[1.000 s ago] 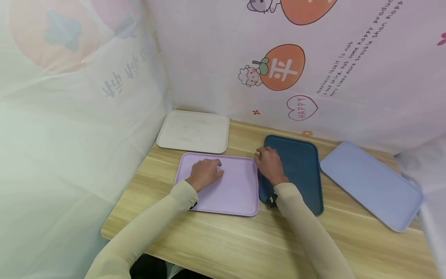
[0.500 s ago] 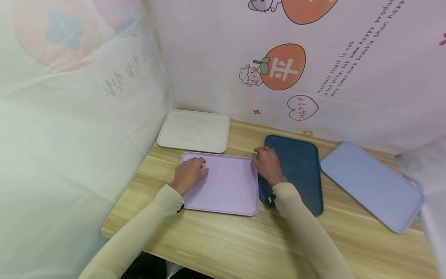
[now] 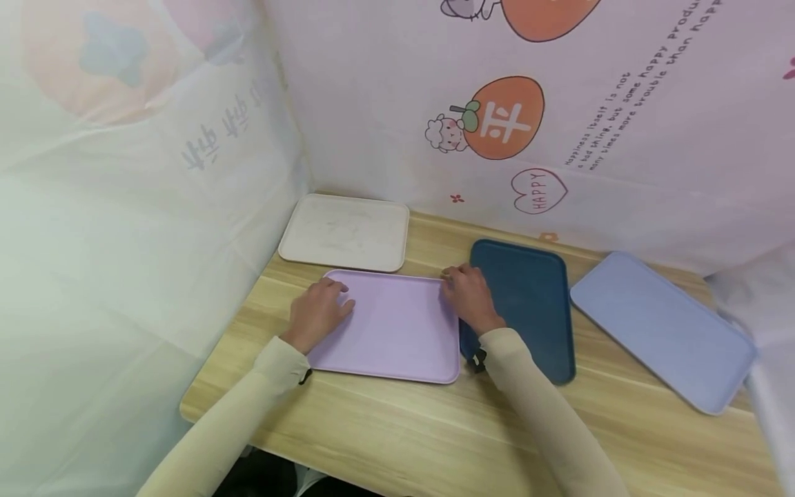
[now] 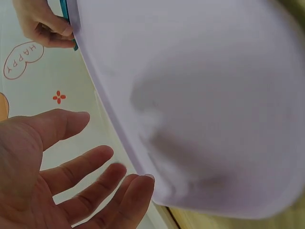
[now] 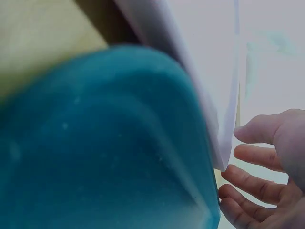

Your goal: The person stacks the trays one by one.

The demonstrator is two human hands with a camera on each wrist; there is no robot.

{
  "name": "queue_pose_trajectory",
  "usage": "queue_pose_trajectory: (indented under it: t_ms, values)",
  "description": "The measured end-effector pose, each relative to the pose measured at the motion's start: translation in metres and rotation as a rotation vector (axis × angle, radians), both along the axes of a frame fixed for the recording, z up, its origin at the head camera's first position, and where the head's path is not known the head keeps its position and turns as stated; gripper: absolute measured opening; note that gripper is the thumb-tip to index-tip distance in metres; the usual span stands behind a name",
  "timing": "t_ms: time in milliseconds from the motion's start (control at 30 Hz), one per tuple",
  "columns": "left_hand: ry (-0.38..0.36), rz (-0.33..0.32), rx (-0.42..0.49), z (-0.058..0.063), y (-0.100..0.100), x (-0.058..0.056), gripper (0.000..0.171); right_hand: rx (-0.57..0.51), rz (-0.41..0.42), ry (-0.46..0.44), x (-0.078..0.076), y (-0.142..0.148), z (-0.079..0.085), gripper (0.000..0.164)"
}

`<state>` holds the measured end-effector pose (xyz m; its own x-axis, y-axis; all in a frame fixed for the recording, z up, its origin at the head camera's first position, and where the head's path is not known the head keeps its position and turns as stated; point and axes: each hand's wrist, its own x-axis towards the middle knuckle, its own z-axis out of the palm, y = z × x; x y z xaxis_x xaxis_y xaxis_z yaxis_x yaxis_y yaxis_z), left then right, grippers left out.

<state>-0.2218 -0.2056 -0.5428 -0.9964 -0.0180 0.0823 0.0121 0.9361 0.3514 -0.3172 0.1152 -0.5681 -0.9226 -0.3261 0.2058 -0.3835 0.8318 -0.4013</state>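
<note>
A purple tray (image 3: 394, 331) lies flat on the table. My left hand (image 3: 315, 313) is over its left side; in the left wrist view the same hand (image 4: 71, 176) has spread, loosely bent fingers, the fingertips near a far corner of the tray. My right hand (image 3: 468, 293) is at the tray's far right corner, above the edge of a dark blue tray (image 3: 524, 297). In the right wrist view its relaxed fingers (image 5: 257, 186) are beside that corner, touching or very close to it. Neither hand shows a grip on anything.
A white tray (image 3: 344, 233) lies behind the purple one at the back left. A light blue tray (image 3: 661, 331) sits slanted at the right. Printed cloth (image 3: 373, 103) hangs behind and to the sides of the wooden table (image 3: 385, 428).
My left hand has moved left from over the middle of the purple tray to its left side. The right hand has shifted slightly left to that tray's far right corner. All trays stay put.
</note>
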Motion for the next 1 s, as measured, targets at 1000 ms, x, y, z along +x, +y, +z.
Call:
queue_pose_trajectory:
  t_ms: [1000]
  values:
    - [-0.084, 0.117, 0.06, -0.016, -0.037, 0.024, 0.036, 0.048, -0.01, -0.085, 0.006, -0.018, -0.005, 0.037]
